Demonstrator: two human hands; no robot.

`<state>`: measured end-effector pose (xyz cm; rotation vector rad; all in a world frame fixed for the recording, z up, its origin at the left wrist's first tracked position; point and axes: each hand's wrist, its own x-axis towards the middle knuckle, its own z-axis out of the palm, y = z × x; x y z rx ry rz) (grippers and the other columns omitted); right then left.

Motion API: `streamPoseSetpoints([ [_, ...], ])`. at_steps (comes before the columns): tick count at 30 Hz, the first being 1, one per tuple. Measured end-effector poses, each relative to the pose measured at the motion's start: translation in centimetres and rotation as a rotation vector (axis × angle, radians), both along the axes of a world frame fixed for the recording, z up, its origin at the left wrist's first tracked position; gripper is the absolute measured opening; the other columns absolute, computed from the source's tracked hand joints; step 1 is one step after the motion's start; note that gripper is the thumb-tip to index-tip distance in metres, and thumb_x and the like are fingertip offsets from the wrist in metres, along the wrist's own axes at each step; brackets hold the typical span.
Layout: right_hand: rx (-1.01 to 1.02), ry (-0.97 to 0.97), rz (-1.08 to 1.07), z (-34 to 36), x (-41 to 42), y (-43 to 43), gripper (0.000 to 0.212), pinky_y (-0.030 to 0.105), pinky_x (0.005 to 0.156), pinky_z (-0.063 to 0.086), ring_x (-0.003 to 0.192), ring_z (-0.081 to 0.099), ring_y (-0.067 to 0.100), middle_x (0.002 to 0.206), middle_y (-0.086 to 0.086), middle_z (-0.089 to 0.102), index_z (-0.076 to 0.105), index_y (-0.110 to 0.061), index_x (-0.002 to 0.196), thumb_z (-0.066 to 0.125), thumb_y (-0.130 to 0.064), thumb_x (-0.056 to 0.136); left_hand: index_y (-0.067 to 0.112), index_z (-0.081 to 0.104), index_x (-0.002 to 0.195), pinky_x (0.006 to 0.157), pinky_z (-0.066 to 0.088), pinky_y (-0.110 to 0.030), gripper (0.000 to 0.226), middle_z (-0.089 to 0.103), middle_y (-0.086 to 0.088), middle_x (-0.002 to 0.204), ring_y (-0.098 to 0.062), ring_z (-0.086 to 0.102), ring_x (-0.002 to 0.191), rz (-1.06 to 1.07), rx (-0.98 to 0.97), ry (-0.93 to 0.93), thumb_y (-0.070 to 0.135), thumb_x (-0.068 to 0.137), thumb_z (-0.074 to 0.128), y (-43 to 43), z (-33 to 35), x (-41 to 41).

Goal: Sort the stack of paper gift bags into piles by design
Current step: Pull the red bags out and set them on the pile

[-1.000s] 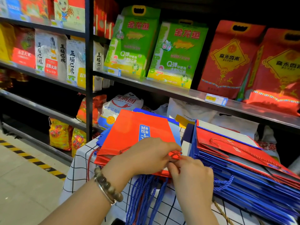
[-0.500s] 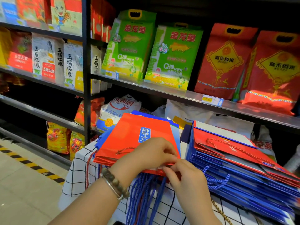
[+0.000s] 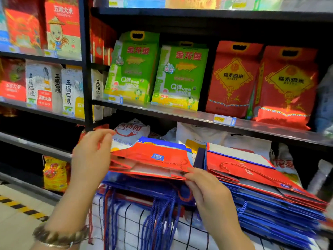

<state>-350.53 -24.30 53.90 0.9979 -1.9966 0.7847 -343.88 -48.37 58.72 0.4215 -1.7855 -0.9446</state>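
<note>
Across the lower right of the frame, our slanting stack of blue and red paper gift bags (image 3: 270, 201) lies on a checked cloth (image 3: 133, 224). At centre, a flat red paper gift bag (image 3: 153, 152) tilts above a blue pile (image 3: 144, 188). Our left hand (image 3: 91, 156) grips its left edge; our right hand (image 3: 209, 192) pinches its near right corner.

My left hand (image 3: 90, 159) and right hand (image 3: 207, 192) bare, forearms uncovered, mottled brown beaded bracelet (image 3: 59, 235) on my left wrist, thin silver bangle (image 3: 55, 245) beside it
</note>
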Motion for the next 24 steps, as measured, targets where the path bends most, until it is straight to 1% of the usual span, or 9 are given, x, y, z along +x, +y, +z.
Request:
streamPoseSetpoints([
  [2,-0.086,0.000,0.028,2.1,-0.1,-0.1,0.027,0.016,0.081,0.045,0.090,0.060,0.006,0.098,-0.008,0.069,0.070,-0.019,0.092,0.046,-0.030,0.087,0.021,0.060,0.106,0.076,0.048,-0.013,0.034,0.062,-0.006,0.106,-0.011,0.058,0.087,-0.056,0.278,0.223,0.000,0.086,0.041,-1.6,0.1,0.5],
  [4,-0.152,0.031,0.055,4.6,-0.3,-0.5,0.026,0.010,0.083,0.041,0.090,0.058,0.005,0.098,-0.006,0.068,0.069,-0.017,0.093,0.047,-0.029,0.088,0.017,0.050,0.119,0.069,0.045,-0.006,0.055,0.056,-0.009,0.112,-0.017,0.056,0.095,-0.255,0.372,0.128,-0.017,0.077,0.044,-2.4,-0.6,-0.3],
  [7,-0.214,0.099,0.109,8.5,-0.3,-1.3,0.025,0.006,0.084,0.038,0.090,0.057,0.005,0.093,-0.003,0.067,0.069,-0.011,0.090,0.049,-0.025,0.086,0.015,0.047,0.119,0.081,0.047,-0.026,0.064,0.061,-0.013,0.107,-0.027,0.057,0.097,-0.375,0.184,-0.126,0.010,0.061,0.074,-2.4,-1.8,-1.7],
  [9,-0.267,0.143,0.148,10.9,-0.5,-1.9,0.020,0.003,0.084,0.037,0.087,0.056,0.004,0.089,-0.005,0.064,0.069,-0.006,0.088,0.054,-0.019,0.084,0.006,0.052,0.114,0.074,0.049,-0.021,0.053,0.068,-0.010,0.093,-0.011,0.062,0.077,-0.389,0.260,-0.053,-0.001,0.068,0.076,-2.0,-1.1,-2.1],
  [11,-0.369,0.137,0.189,12.9,-0.5,-2.5,0.012,0.009,0.083,0.043,0.087,0.057,0.004,0.090,-0.007,0.063,0.068,-0.009,0.091,0.061,-0.012,0.082,0.002,0.057,0.103,0.059,0.045,-0.006,0.029,0.068,0.012,0.065,0.010,0.057,0.055,-0.349,0.271,0.072,-0.012,0.079,0.062,-1.8,0.3,-2.1],
  [13,-0.530,-0.018,0.276,14.6,-0.5,-2.6,0.030,0.016,0.081,0.049,0.092,0.060,0.006,0.099,-0.011,0.061,0.057,-0.024,0.106,0.065,-0.009,0.082,0.003,0.060,0.095,0.062,0.046,-0.011,0.019,0.064,0.017,0.054,0.008,0.057,0.054,-0.321,0.280,0.142,-0.010,0.081,0.060,-2.1,2.1,-1.9],
  [17,-0.542,-0.392,0.255,15.4,-1.7,-2.4,0.073,0.023,0.091,0.041,0.114,0.050,0.010,0.129,-0.002,0.048,0.028,-0.025,0.140,0.070,-0.024,0.081,0.020,0.064,0.084,0.078,0.048,-0.034,0.017,0.064,0.004,0.078,-0.020,0.060,0.081,-0.293,0.302,0.287,0.003,0.083,0.065,-3.4,6.3,-1.3],
  [20,-0.304,-0.674,0.289,13.6,-2.2,-2.7,0.102,0.034,0.104,0.037,0.124,0.043,0.008,0.139,-0.006,0.042,0.013,-0.028,0.148,0.076,-0.045,0.070,0.019,0.062,0.085,0.070,0.054,-0.023,0.011,0.069,0.004,0.083,-0.008,0.064,0.070,-0.356,0.334,0.432,0.008,0.086,0.063,-3.3,9.9,-0.7],
  [24,-0.305,-0.474,0.107,13.1,-2.9,-2.0,0.071,0.016,0.078,0.038,0.102,0.053,0.004,0.111,-0.016,0.052,0.038,-0.022,0.138,0.074,-0.019,0.077,0.014,0.061,0.088,0.052,0.049,-0.013,0.007,0.070,0.002,0.076,0.003,0.058,0.053,-0.384,0.245,0.408,0.008,0.085,0.065,-2.2,13.8,-2.2],
])
